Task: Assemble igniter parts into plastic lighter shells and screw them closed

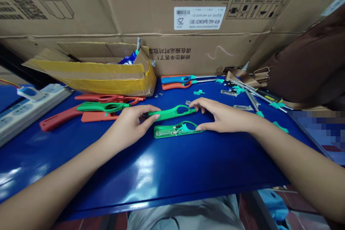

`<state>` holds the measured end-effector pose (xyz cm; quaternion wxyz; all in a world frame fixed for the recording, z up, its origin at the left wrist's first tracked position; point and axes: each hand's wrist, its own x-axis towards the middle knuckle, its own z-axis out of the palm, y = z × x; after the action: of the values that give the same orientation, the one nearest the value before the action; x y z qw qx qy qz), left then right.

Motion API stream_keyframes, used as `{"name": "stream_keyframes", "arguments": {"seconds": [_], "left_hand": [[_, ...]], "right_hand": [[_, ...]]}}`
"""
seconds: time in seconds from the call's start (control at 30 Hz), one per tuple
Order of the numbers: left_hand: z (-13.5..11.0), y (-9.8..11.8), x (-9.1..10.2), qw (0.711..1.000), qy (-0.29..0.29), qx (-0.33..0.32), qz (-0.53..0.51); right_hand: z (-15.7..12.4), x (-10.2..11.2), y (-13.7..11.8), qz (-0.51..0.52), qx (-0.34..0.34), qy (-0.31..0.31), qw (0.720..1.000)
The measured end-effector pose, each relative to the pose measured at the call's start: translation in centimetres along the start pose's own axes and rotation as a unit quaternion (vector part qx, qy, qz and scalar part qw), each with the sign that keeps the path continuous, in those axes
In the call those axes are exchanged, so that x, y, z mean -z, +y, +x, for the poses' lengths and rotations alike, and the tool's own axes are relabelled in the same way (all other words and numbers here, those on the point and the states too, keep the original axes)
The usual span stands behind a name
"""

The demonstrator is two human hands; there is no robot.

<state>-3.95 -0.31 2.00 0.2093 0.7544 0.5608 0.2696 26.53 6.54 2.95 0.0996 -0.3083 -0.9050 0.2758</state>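
A green lighter shell half (168,113) is pinched at its left end between the thumb and fingers of my left hand (134,120). Just below it on the blue table lies the other green shell half (157,131), open side up, with a clear fuel tank and a teal trigger (185,127) inside. My right hand (212,113) curves around the right ends of both halves. Its fingertips are at the tip of the upper half and its thumb touches the right end of the lower one.
Red, orange and green lighter shells (107,106) lie at the left, near a power strip (29,106). Behind stands a yellow-taped carton (107,79). Two long-nosed lighters (176,79), metal tubes (252,100) and teal pieces (199,92) lie at the back and right. A large cardboard box (134,3) walls the rear.
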Motion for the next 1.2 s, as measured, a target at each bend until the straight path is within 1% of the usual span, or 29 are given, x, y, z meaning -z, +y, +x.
{"name": "stream_keyframes", "arguments": {"seconds": [0.1, 0.2, 0.27, 0.3, 0.37, 0.43, 0.5, 0.53, 0.6, 0.67, 0.73, 0.8, 0.9, 1.0, 1.2], "left_hand": [[0.0, 0.2, -0.2, 0.994, -0.017, 0.050, -0.096], [0.1, 0.8, -0.1, 0.978, -0.046, 0.087, -0.186], [0.1, 1.3, 0.0, 0.968, -0.067, 0.102, -0.220], [0.0, 1.5, 0.0, 0.964, -0.077, 0.108, -0.232], [-0.1, 1.9, 0.2, 0.956, -0.100, 0.117, -0.249], [-0.3, 2.2, 0.2, 0.953, -0.118, 0.116, -0.254], [-0.4, 2.4, 0.2, 0.957, -0.122, 0.100, -0.245], [-0.5, 2.4, 0.2, 0.962, -0.113, 0.082, -0.235], [-0.6, 2.4, 0.0, 0.978, -0.080, 0.019, -0.191], [-0.6, 2.2, -0.1, 0.989, -0.051, -0.067, -0.119], [-0.7, 2.0, -0.2, 0.988, -0.056, -0.138, -0.041], [-0.7, 1.7, -0.1, 0.981, -0.083, -0.173, 0.008], [-0.8, 1.4, -0.1, 0.976, -0.108, -0.184, 0.038], [-0.8, 1.3, -0.1, 0.975, -0.113, -0.184, 0.043], [-1.0, 1.4, -0.2, 0.976, -0.113, -0.181, 0.051]], "right_hand": [[0.1, -0.2, 0.0, -0.015, 0.004, 0.013, 1.000], [0.3, -0.4, -0.3, -0.057, 0.029, 0.075, 0.995], [0.4, -0.6, -0.6, -0.089, 0.050, 0.121, 0.987], [0.4, -0.7, -0.9, -0.105, 0.059, 0.134, 0.984], [0.3, -1.1, -1.4, -0.128, 0.076, 0.139, 0.979], [0.2, -1.4, -1.9, -0.125, 0.088, 0.121, 0.981], [0.1, -1.6, -2.3, -0.102, 0.094, 0.098, 0.985], [0.1, -1.6, -2.5, -0.087, 0.092, 0.089, 0.988], [0.1, -1.8, -2.7, -0.065, 0.081, 0.083, 0.991], [0.1, -2.0, -2.7, -0.056, 0.071, 0.081, 0.993], [0.2, -2.3, -2.5, -0.059, 0.066, 0.077, 0.993], [0.4, -2.7, -2.3, -0.069, 0.061, 0.073, 0.993], [0.6, -3.3, -2.0, -0.070, 0.055, 0.071, 0.993], [0.6, -3.6, -1.9, -0.068, 0.053, 0.067, 0.994], [0.4, -3.4, -1.9, -0.083, 0.056, 0.063, 0.993]]}}
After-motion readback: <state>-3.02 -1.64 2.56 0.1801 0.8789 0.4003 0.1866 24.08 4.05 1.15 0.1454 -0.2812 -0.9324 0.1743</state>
